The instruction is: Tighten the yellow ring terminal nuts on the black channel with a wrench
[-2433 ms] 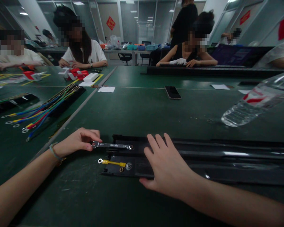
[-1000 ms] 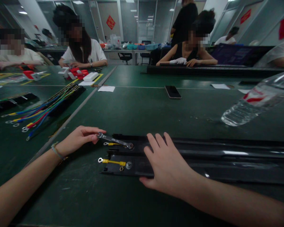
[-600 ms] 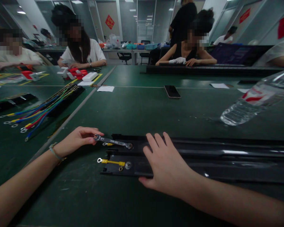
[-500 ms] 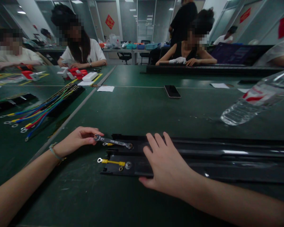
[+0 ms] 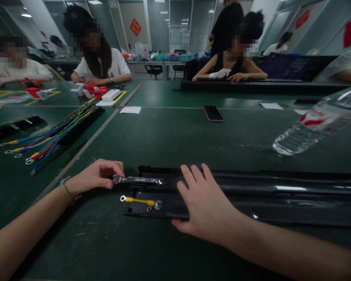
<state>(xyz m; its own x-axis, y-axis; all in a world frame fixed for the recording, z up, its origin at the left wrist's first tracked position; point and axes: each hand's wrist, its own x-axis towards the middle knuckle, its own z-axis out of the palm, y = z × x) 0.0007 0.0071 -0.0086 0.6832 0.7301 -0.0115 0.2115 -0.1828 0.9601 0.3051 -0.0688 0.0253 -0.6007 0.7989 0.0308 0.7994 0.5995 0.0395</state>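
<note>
Spanner [image 5: 137, 180] just swung twd me, my L hand [image 5: 103, 174] pinching its end; prob. some turn gained. R hand [image 5: 206, 203] spread wide on black rails [image 5: 260, 190].

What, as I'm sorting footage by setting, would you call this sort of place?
Probably an assembly workshop, perhaps for electrical parts: people sit along a green worktable, bundled coloured wires lie on it, and the left hand holds a wrench at a long black part.
</note>
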